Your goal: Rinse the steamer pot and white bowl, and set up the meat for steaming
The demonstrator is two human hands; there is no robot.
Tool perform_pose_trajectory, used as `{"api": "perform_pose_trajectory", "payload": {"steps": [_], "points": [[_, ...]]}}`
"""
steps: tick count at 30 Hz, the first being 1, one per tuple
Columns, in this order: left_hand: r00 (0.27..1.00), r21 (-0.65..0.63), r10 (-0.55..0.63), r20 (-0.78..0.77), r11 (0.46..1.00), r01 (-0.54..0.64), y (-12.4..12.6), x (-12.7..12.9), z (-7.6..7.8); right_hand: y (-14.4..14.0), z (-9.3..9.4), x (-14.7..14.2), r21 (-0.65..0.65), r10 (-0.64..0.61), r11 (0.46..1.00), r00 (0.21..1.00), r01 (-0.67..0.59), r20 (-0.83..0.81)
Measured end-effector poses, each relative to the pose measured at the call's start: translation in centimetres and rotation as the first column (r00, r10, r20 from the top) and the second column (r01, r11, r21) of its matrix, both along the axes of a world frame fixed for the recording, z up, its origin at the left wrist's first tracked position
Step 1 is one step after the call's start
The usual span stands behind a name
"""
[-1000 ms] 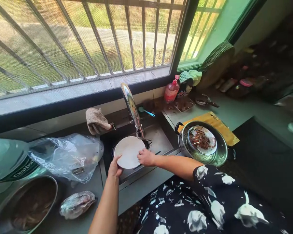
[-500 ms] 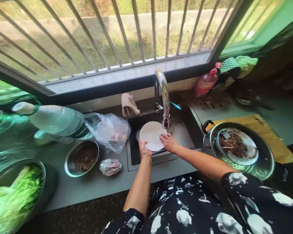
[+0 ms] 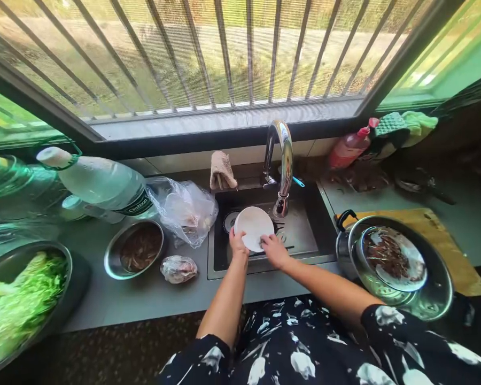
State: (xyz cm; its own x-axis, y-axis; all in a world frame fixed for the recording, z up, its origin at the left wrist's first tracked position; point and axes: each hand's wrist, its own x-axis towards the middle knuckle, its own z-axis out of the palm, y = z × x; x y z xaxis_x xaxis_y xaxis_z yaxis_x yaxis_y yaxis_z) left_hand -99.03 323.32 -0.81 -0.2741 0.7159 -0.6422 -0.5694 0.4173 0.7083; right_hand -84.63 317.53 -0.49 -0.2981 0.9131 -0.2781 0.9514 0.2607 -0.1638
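Note:
Over the sink (image 3: 224, 262) a white bowl (image 3: 253, 227) is tilted with its inside facing up toward me. My left hand (image 3: 239, 245) grips its lower left edge, with the thumb over the rim. My right hand (image 3: 276, 250) is at the lower right of the bowl, its fingers bent and pressed against the inner surface. A small dark bit shows at those fingertips, too small to name. The chrome faucet (image 3: 285, 160) arches just above and right of the bowl; I cannot make out running water.
Left on the counter are a plastic bag (image 3: 188, 211), a metal bowl (image 3: 112, 267), a wrapped bundle (image 3: 179, 269), a large bottle (image 3: 104, 179) and a basin of shredded greens (image 3: 28, 299). Right are a steamer pot (image 3: 444, 283), a cutting board (image 3: 465, 262) and a pink pump bottle (image 3: 349, 148). A cloth (image 3: 222, 170) hangs behind the sink.
My right hand's fingers have slid from the bowl's right rim down and inward. The bowl is tilted a little differently. My left hand keeps its grip, and the view has shifted slightly.

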Motion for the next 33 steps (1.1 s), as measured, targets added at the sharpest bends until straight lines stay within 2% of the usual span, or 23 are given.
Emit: {"api": "perform_pose_trajectory", "payload": {"steps": [3, 5, 7, 10, 12, 13, 15, 18, 21, 24, 27, 30, 33], "points": [[0.999, -0.016, -0.031, -0.007, 0.999, 0.031, 0.4, -0.1, 0.2, -0.8, -0.6, -0.8, -0.008, 0.014, 1.000, 1.000, -0.014, -0.002], [0.989, -0.068, -0.141, 0.050, 0.987, 0.144, 1.1, -0.8, 0.6, -0.2, -0.8, 0.5, 0.031, 0.119, 0.992, 0.993, -0.120, 0.023], [0.957, -0.127, -0.258, 0.132, 0.953, 0.274, 1.9, -1.9, 1.3, 0.8, -0.6, 2.1, 0.086, 0.245, 0.965, 0.968, -0.248, 0.052], [0.925, -0.154, -0.324, 0.199, 0.922, 0.356, 2.4, -3.3, 2.0, 2.0, 0.0, 3.3, 0.164, 0.377, 0.910, 0.924, -0.382, 0.061], [0.929, -0.090, -0.307, 0.208, 0.940, 0.330, 1.6, -3.2, 2.1, 2.3, 0.8, 2.9, 0.197, 0.391, 0.896, 0.918, -0.397, 0.070], [0.944, -0.035, -0.265, 0.194, 0.960, 0.277, 0.9, -2.8, 2.0, 2.3, 1.2, 2.5, 0.210, 0.387, 0.895, 0.919, -0.394, 0.077], [0.984, 0.079, -0.106, 0.142, 0.992, 0.096, -0.8, -1.5, 1.6, 2.2, 1.9, 1.6, 0.232, 0.368, 0.896, 0.926, -0.378, 0.089], [0.986, 0.161, 0.154, 0.063, 0.974, -0.162, -2.7, 0.6, 1.0, 1.7, 2.4, -0.1, 0.263, 0.317, 0.909, 0.946, -0.325, 0.071], [0.967, 0.140, 0.252, 0.038, 0.957, -0.254, -3.0, 1.3, 0.5, 0.5, 2.0, -2.0, 0.285, 0.228, 0.931, 0.973, -0.230, 0.040], [0.960, 0.125, 0.279, 0.003, 0.953, -0.277, -2.3, 0.7, 0.5, -0.9, 1.0, -3.4, 0.271, 0.149, 0.950, 0.988, -0.155, 0.041], [0.969, 0.123, 0.246, -0.028, 0.963, -0.241, -1.6, -0.7, 0.8, -0.9, 0.3, -2.3, 0.226, 0.178, 0.956, 0.982, -0.188, 0.064], [0.994, 0.071, 0.112, -0.014, 0.991, -0.110, -1.1, -2.1, 1.1, 1.8, 0.3, 1.0, 0.179, 0.332, 0.922, 0.939, -0.342, 0.086], [0.999, 0.056, -0.052, -0.010, 0.997, 0.052, -0.6, -3.2, 1.3, 5.3, 0.9, 3.9, 0.137, 0.444, 0.880, 0.890, -0.454, 0.102]]}}
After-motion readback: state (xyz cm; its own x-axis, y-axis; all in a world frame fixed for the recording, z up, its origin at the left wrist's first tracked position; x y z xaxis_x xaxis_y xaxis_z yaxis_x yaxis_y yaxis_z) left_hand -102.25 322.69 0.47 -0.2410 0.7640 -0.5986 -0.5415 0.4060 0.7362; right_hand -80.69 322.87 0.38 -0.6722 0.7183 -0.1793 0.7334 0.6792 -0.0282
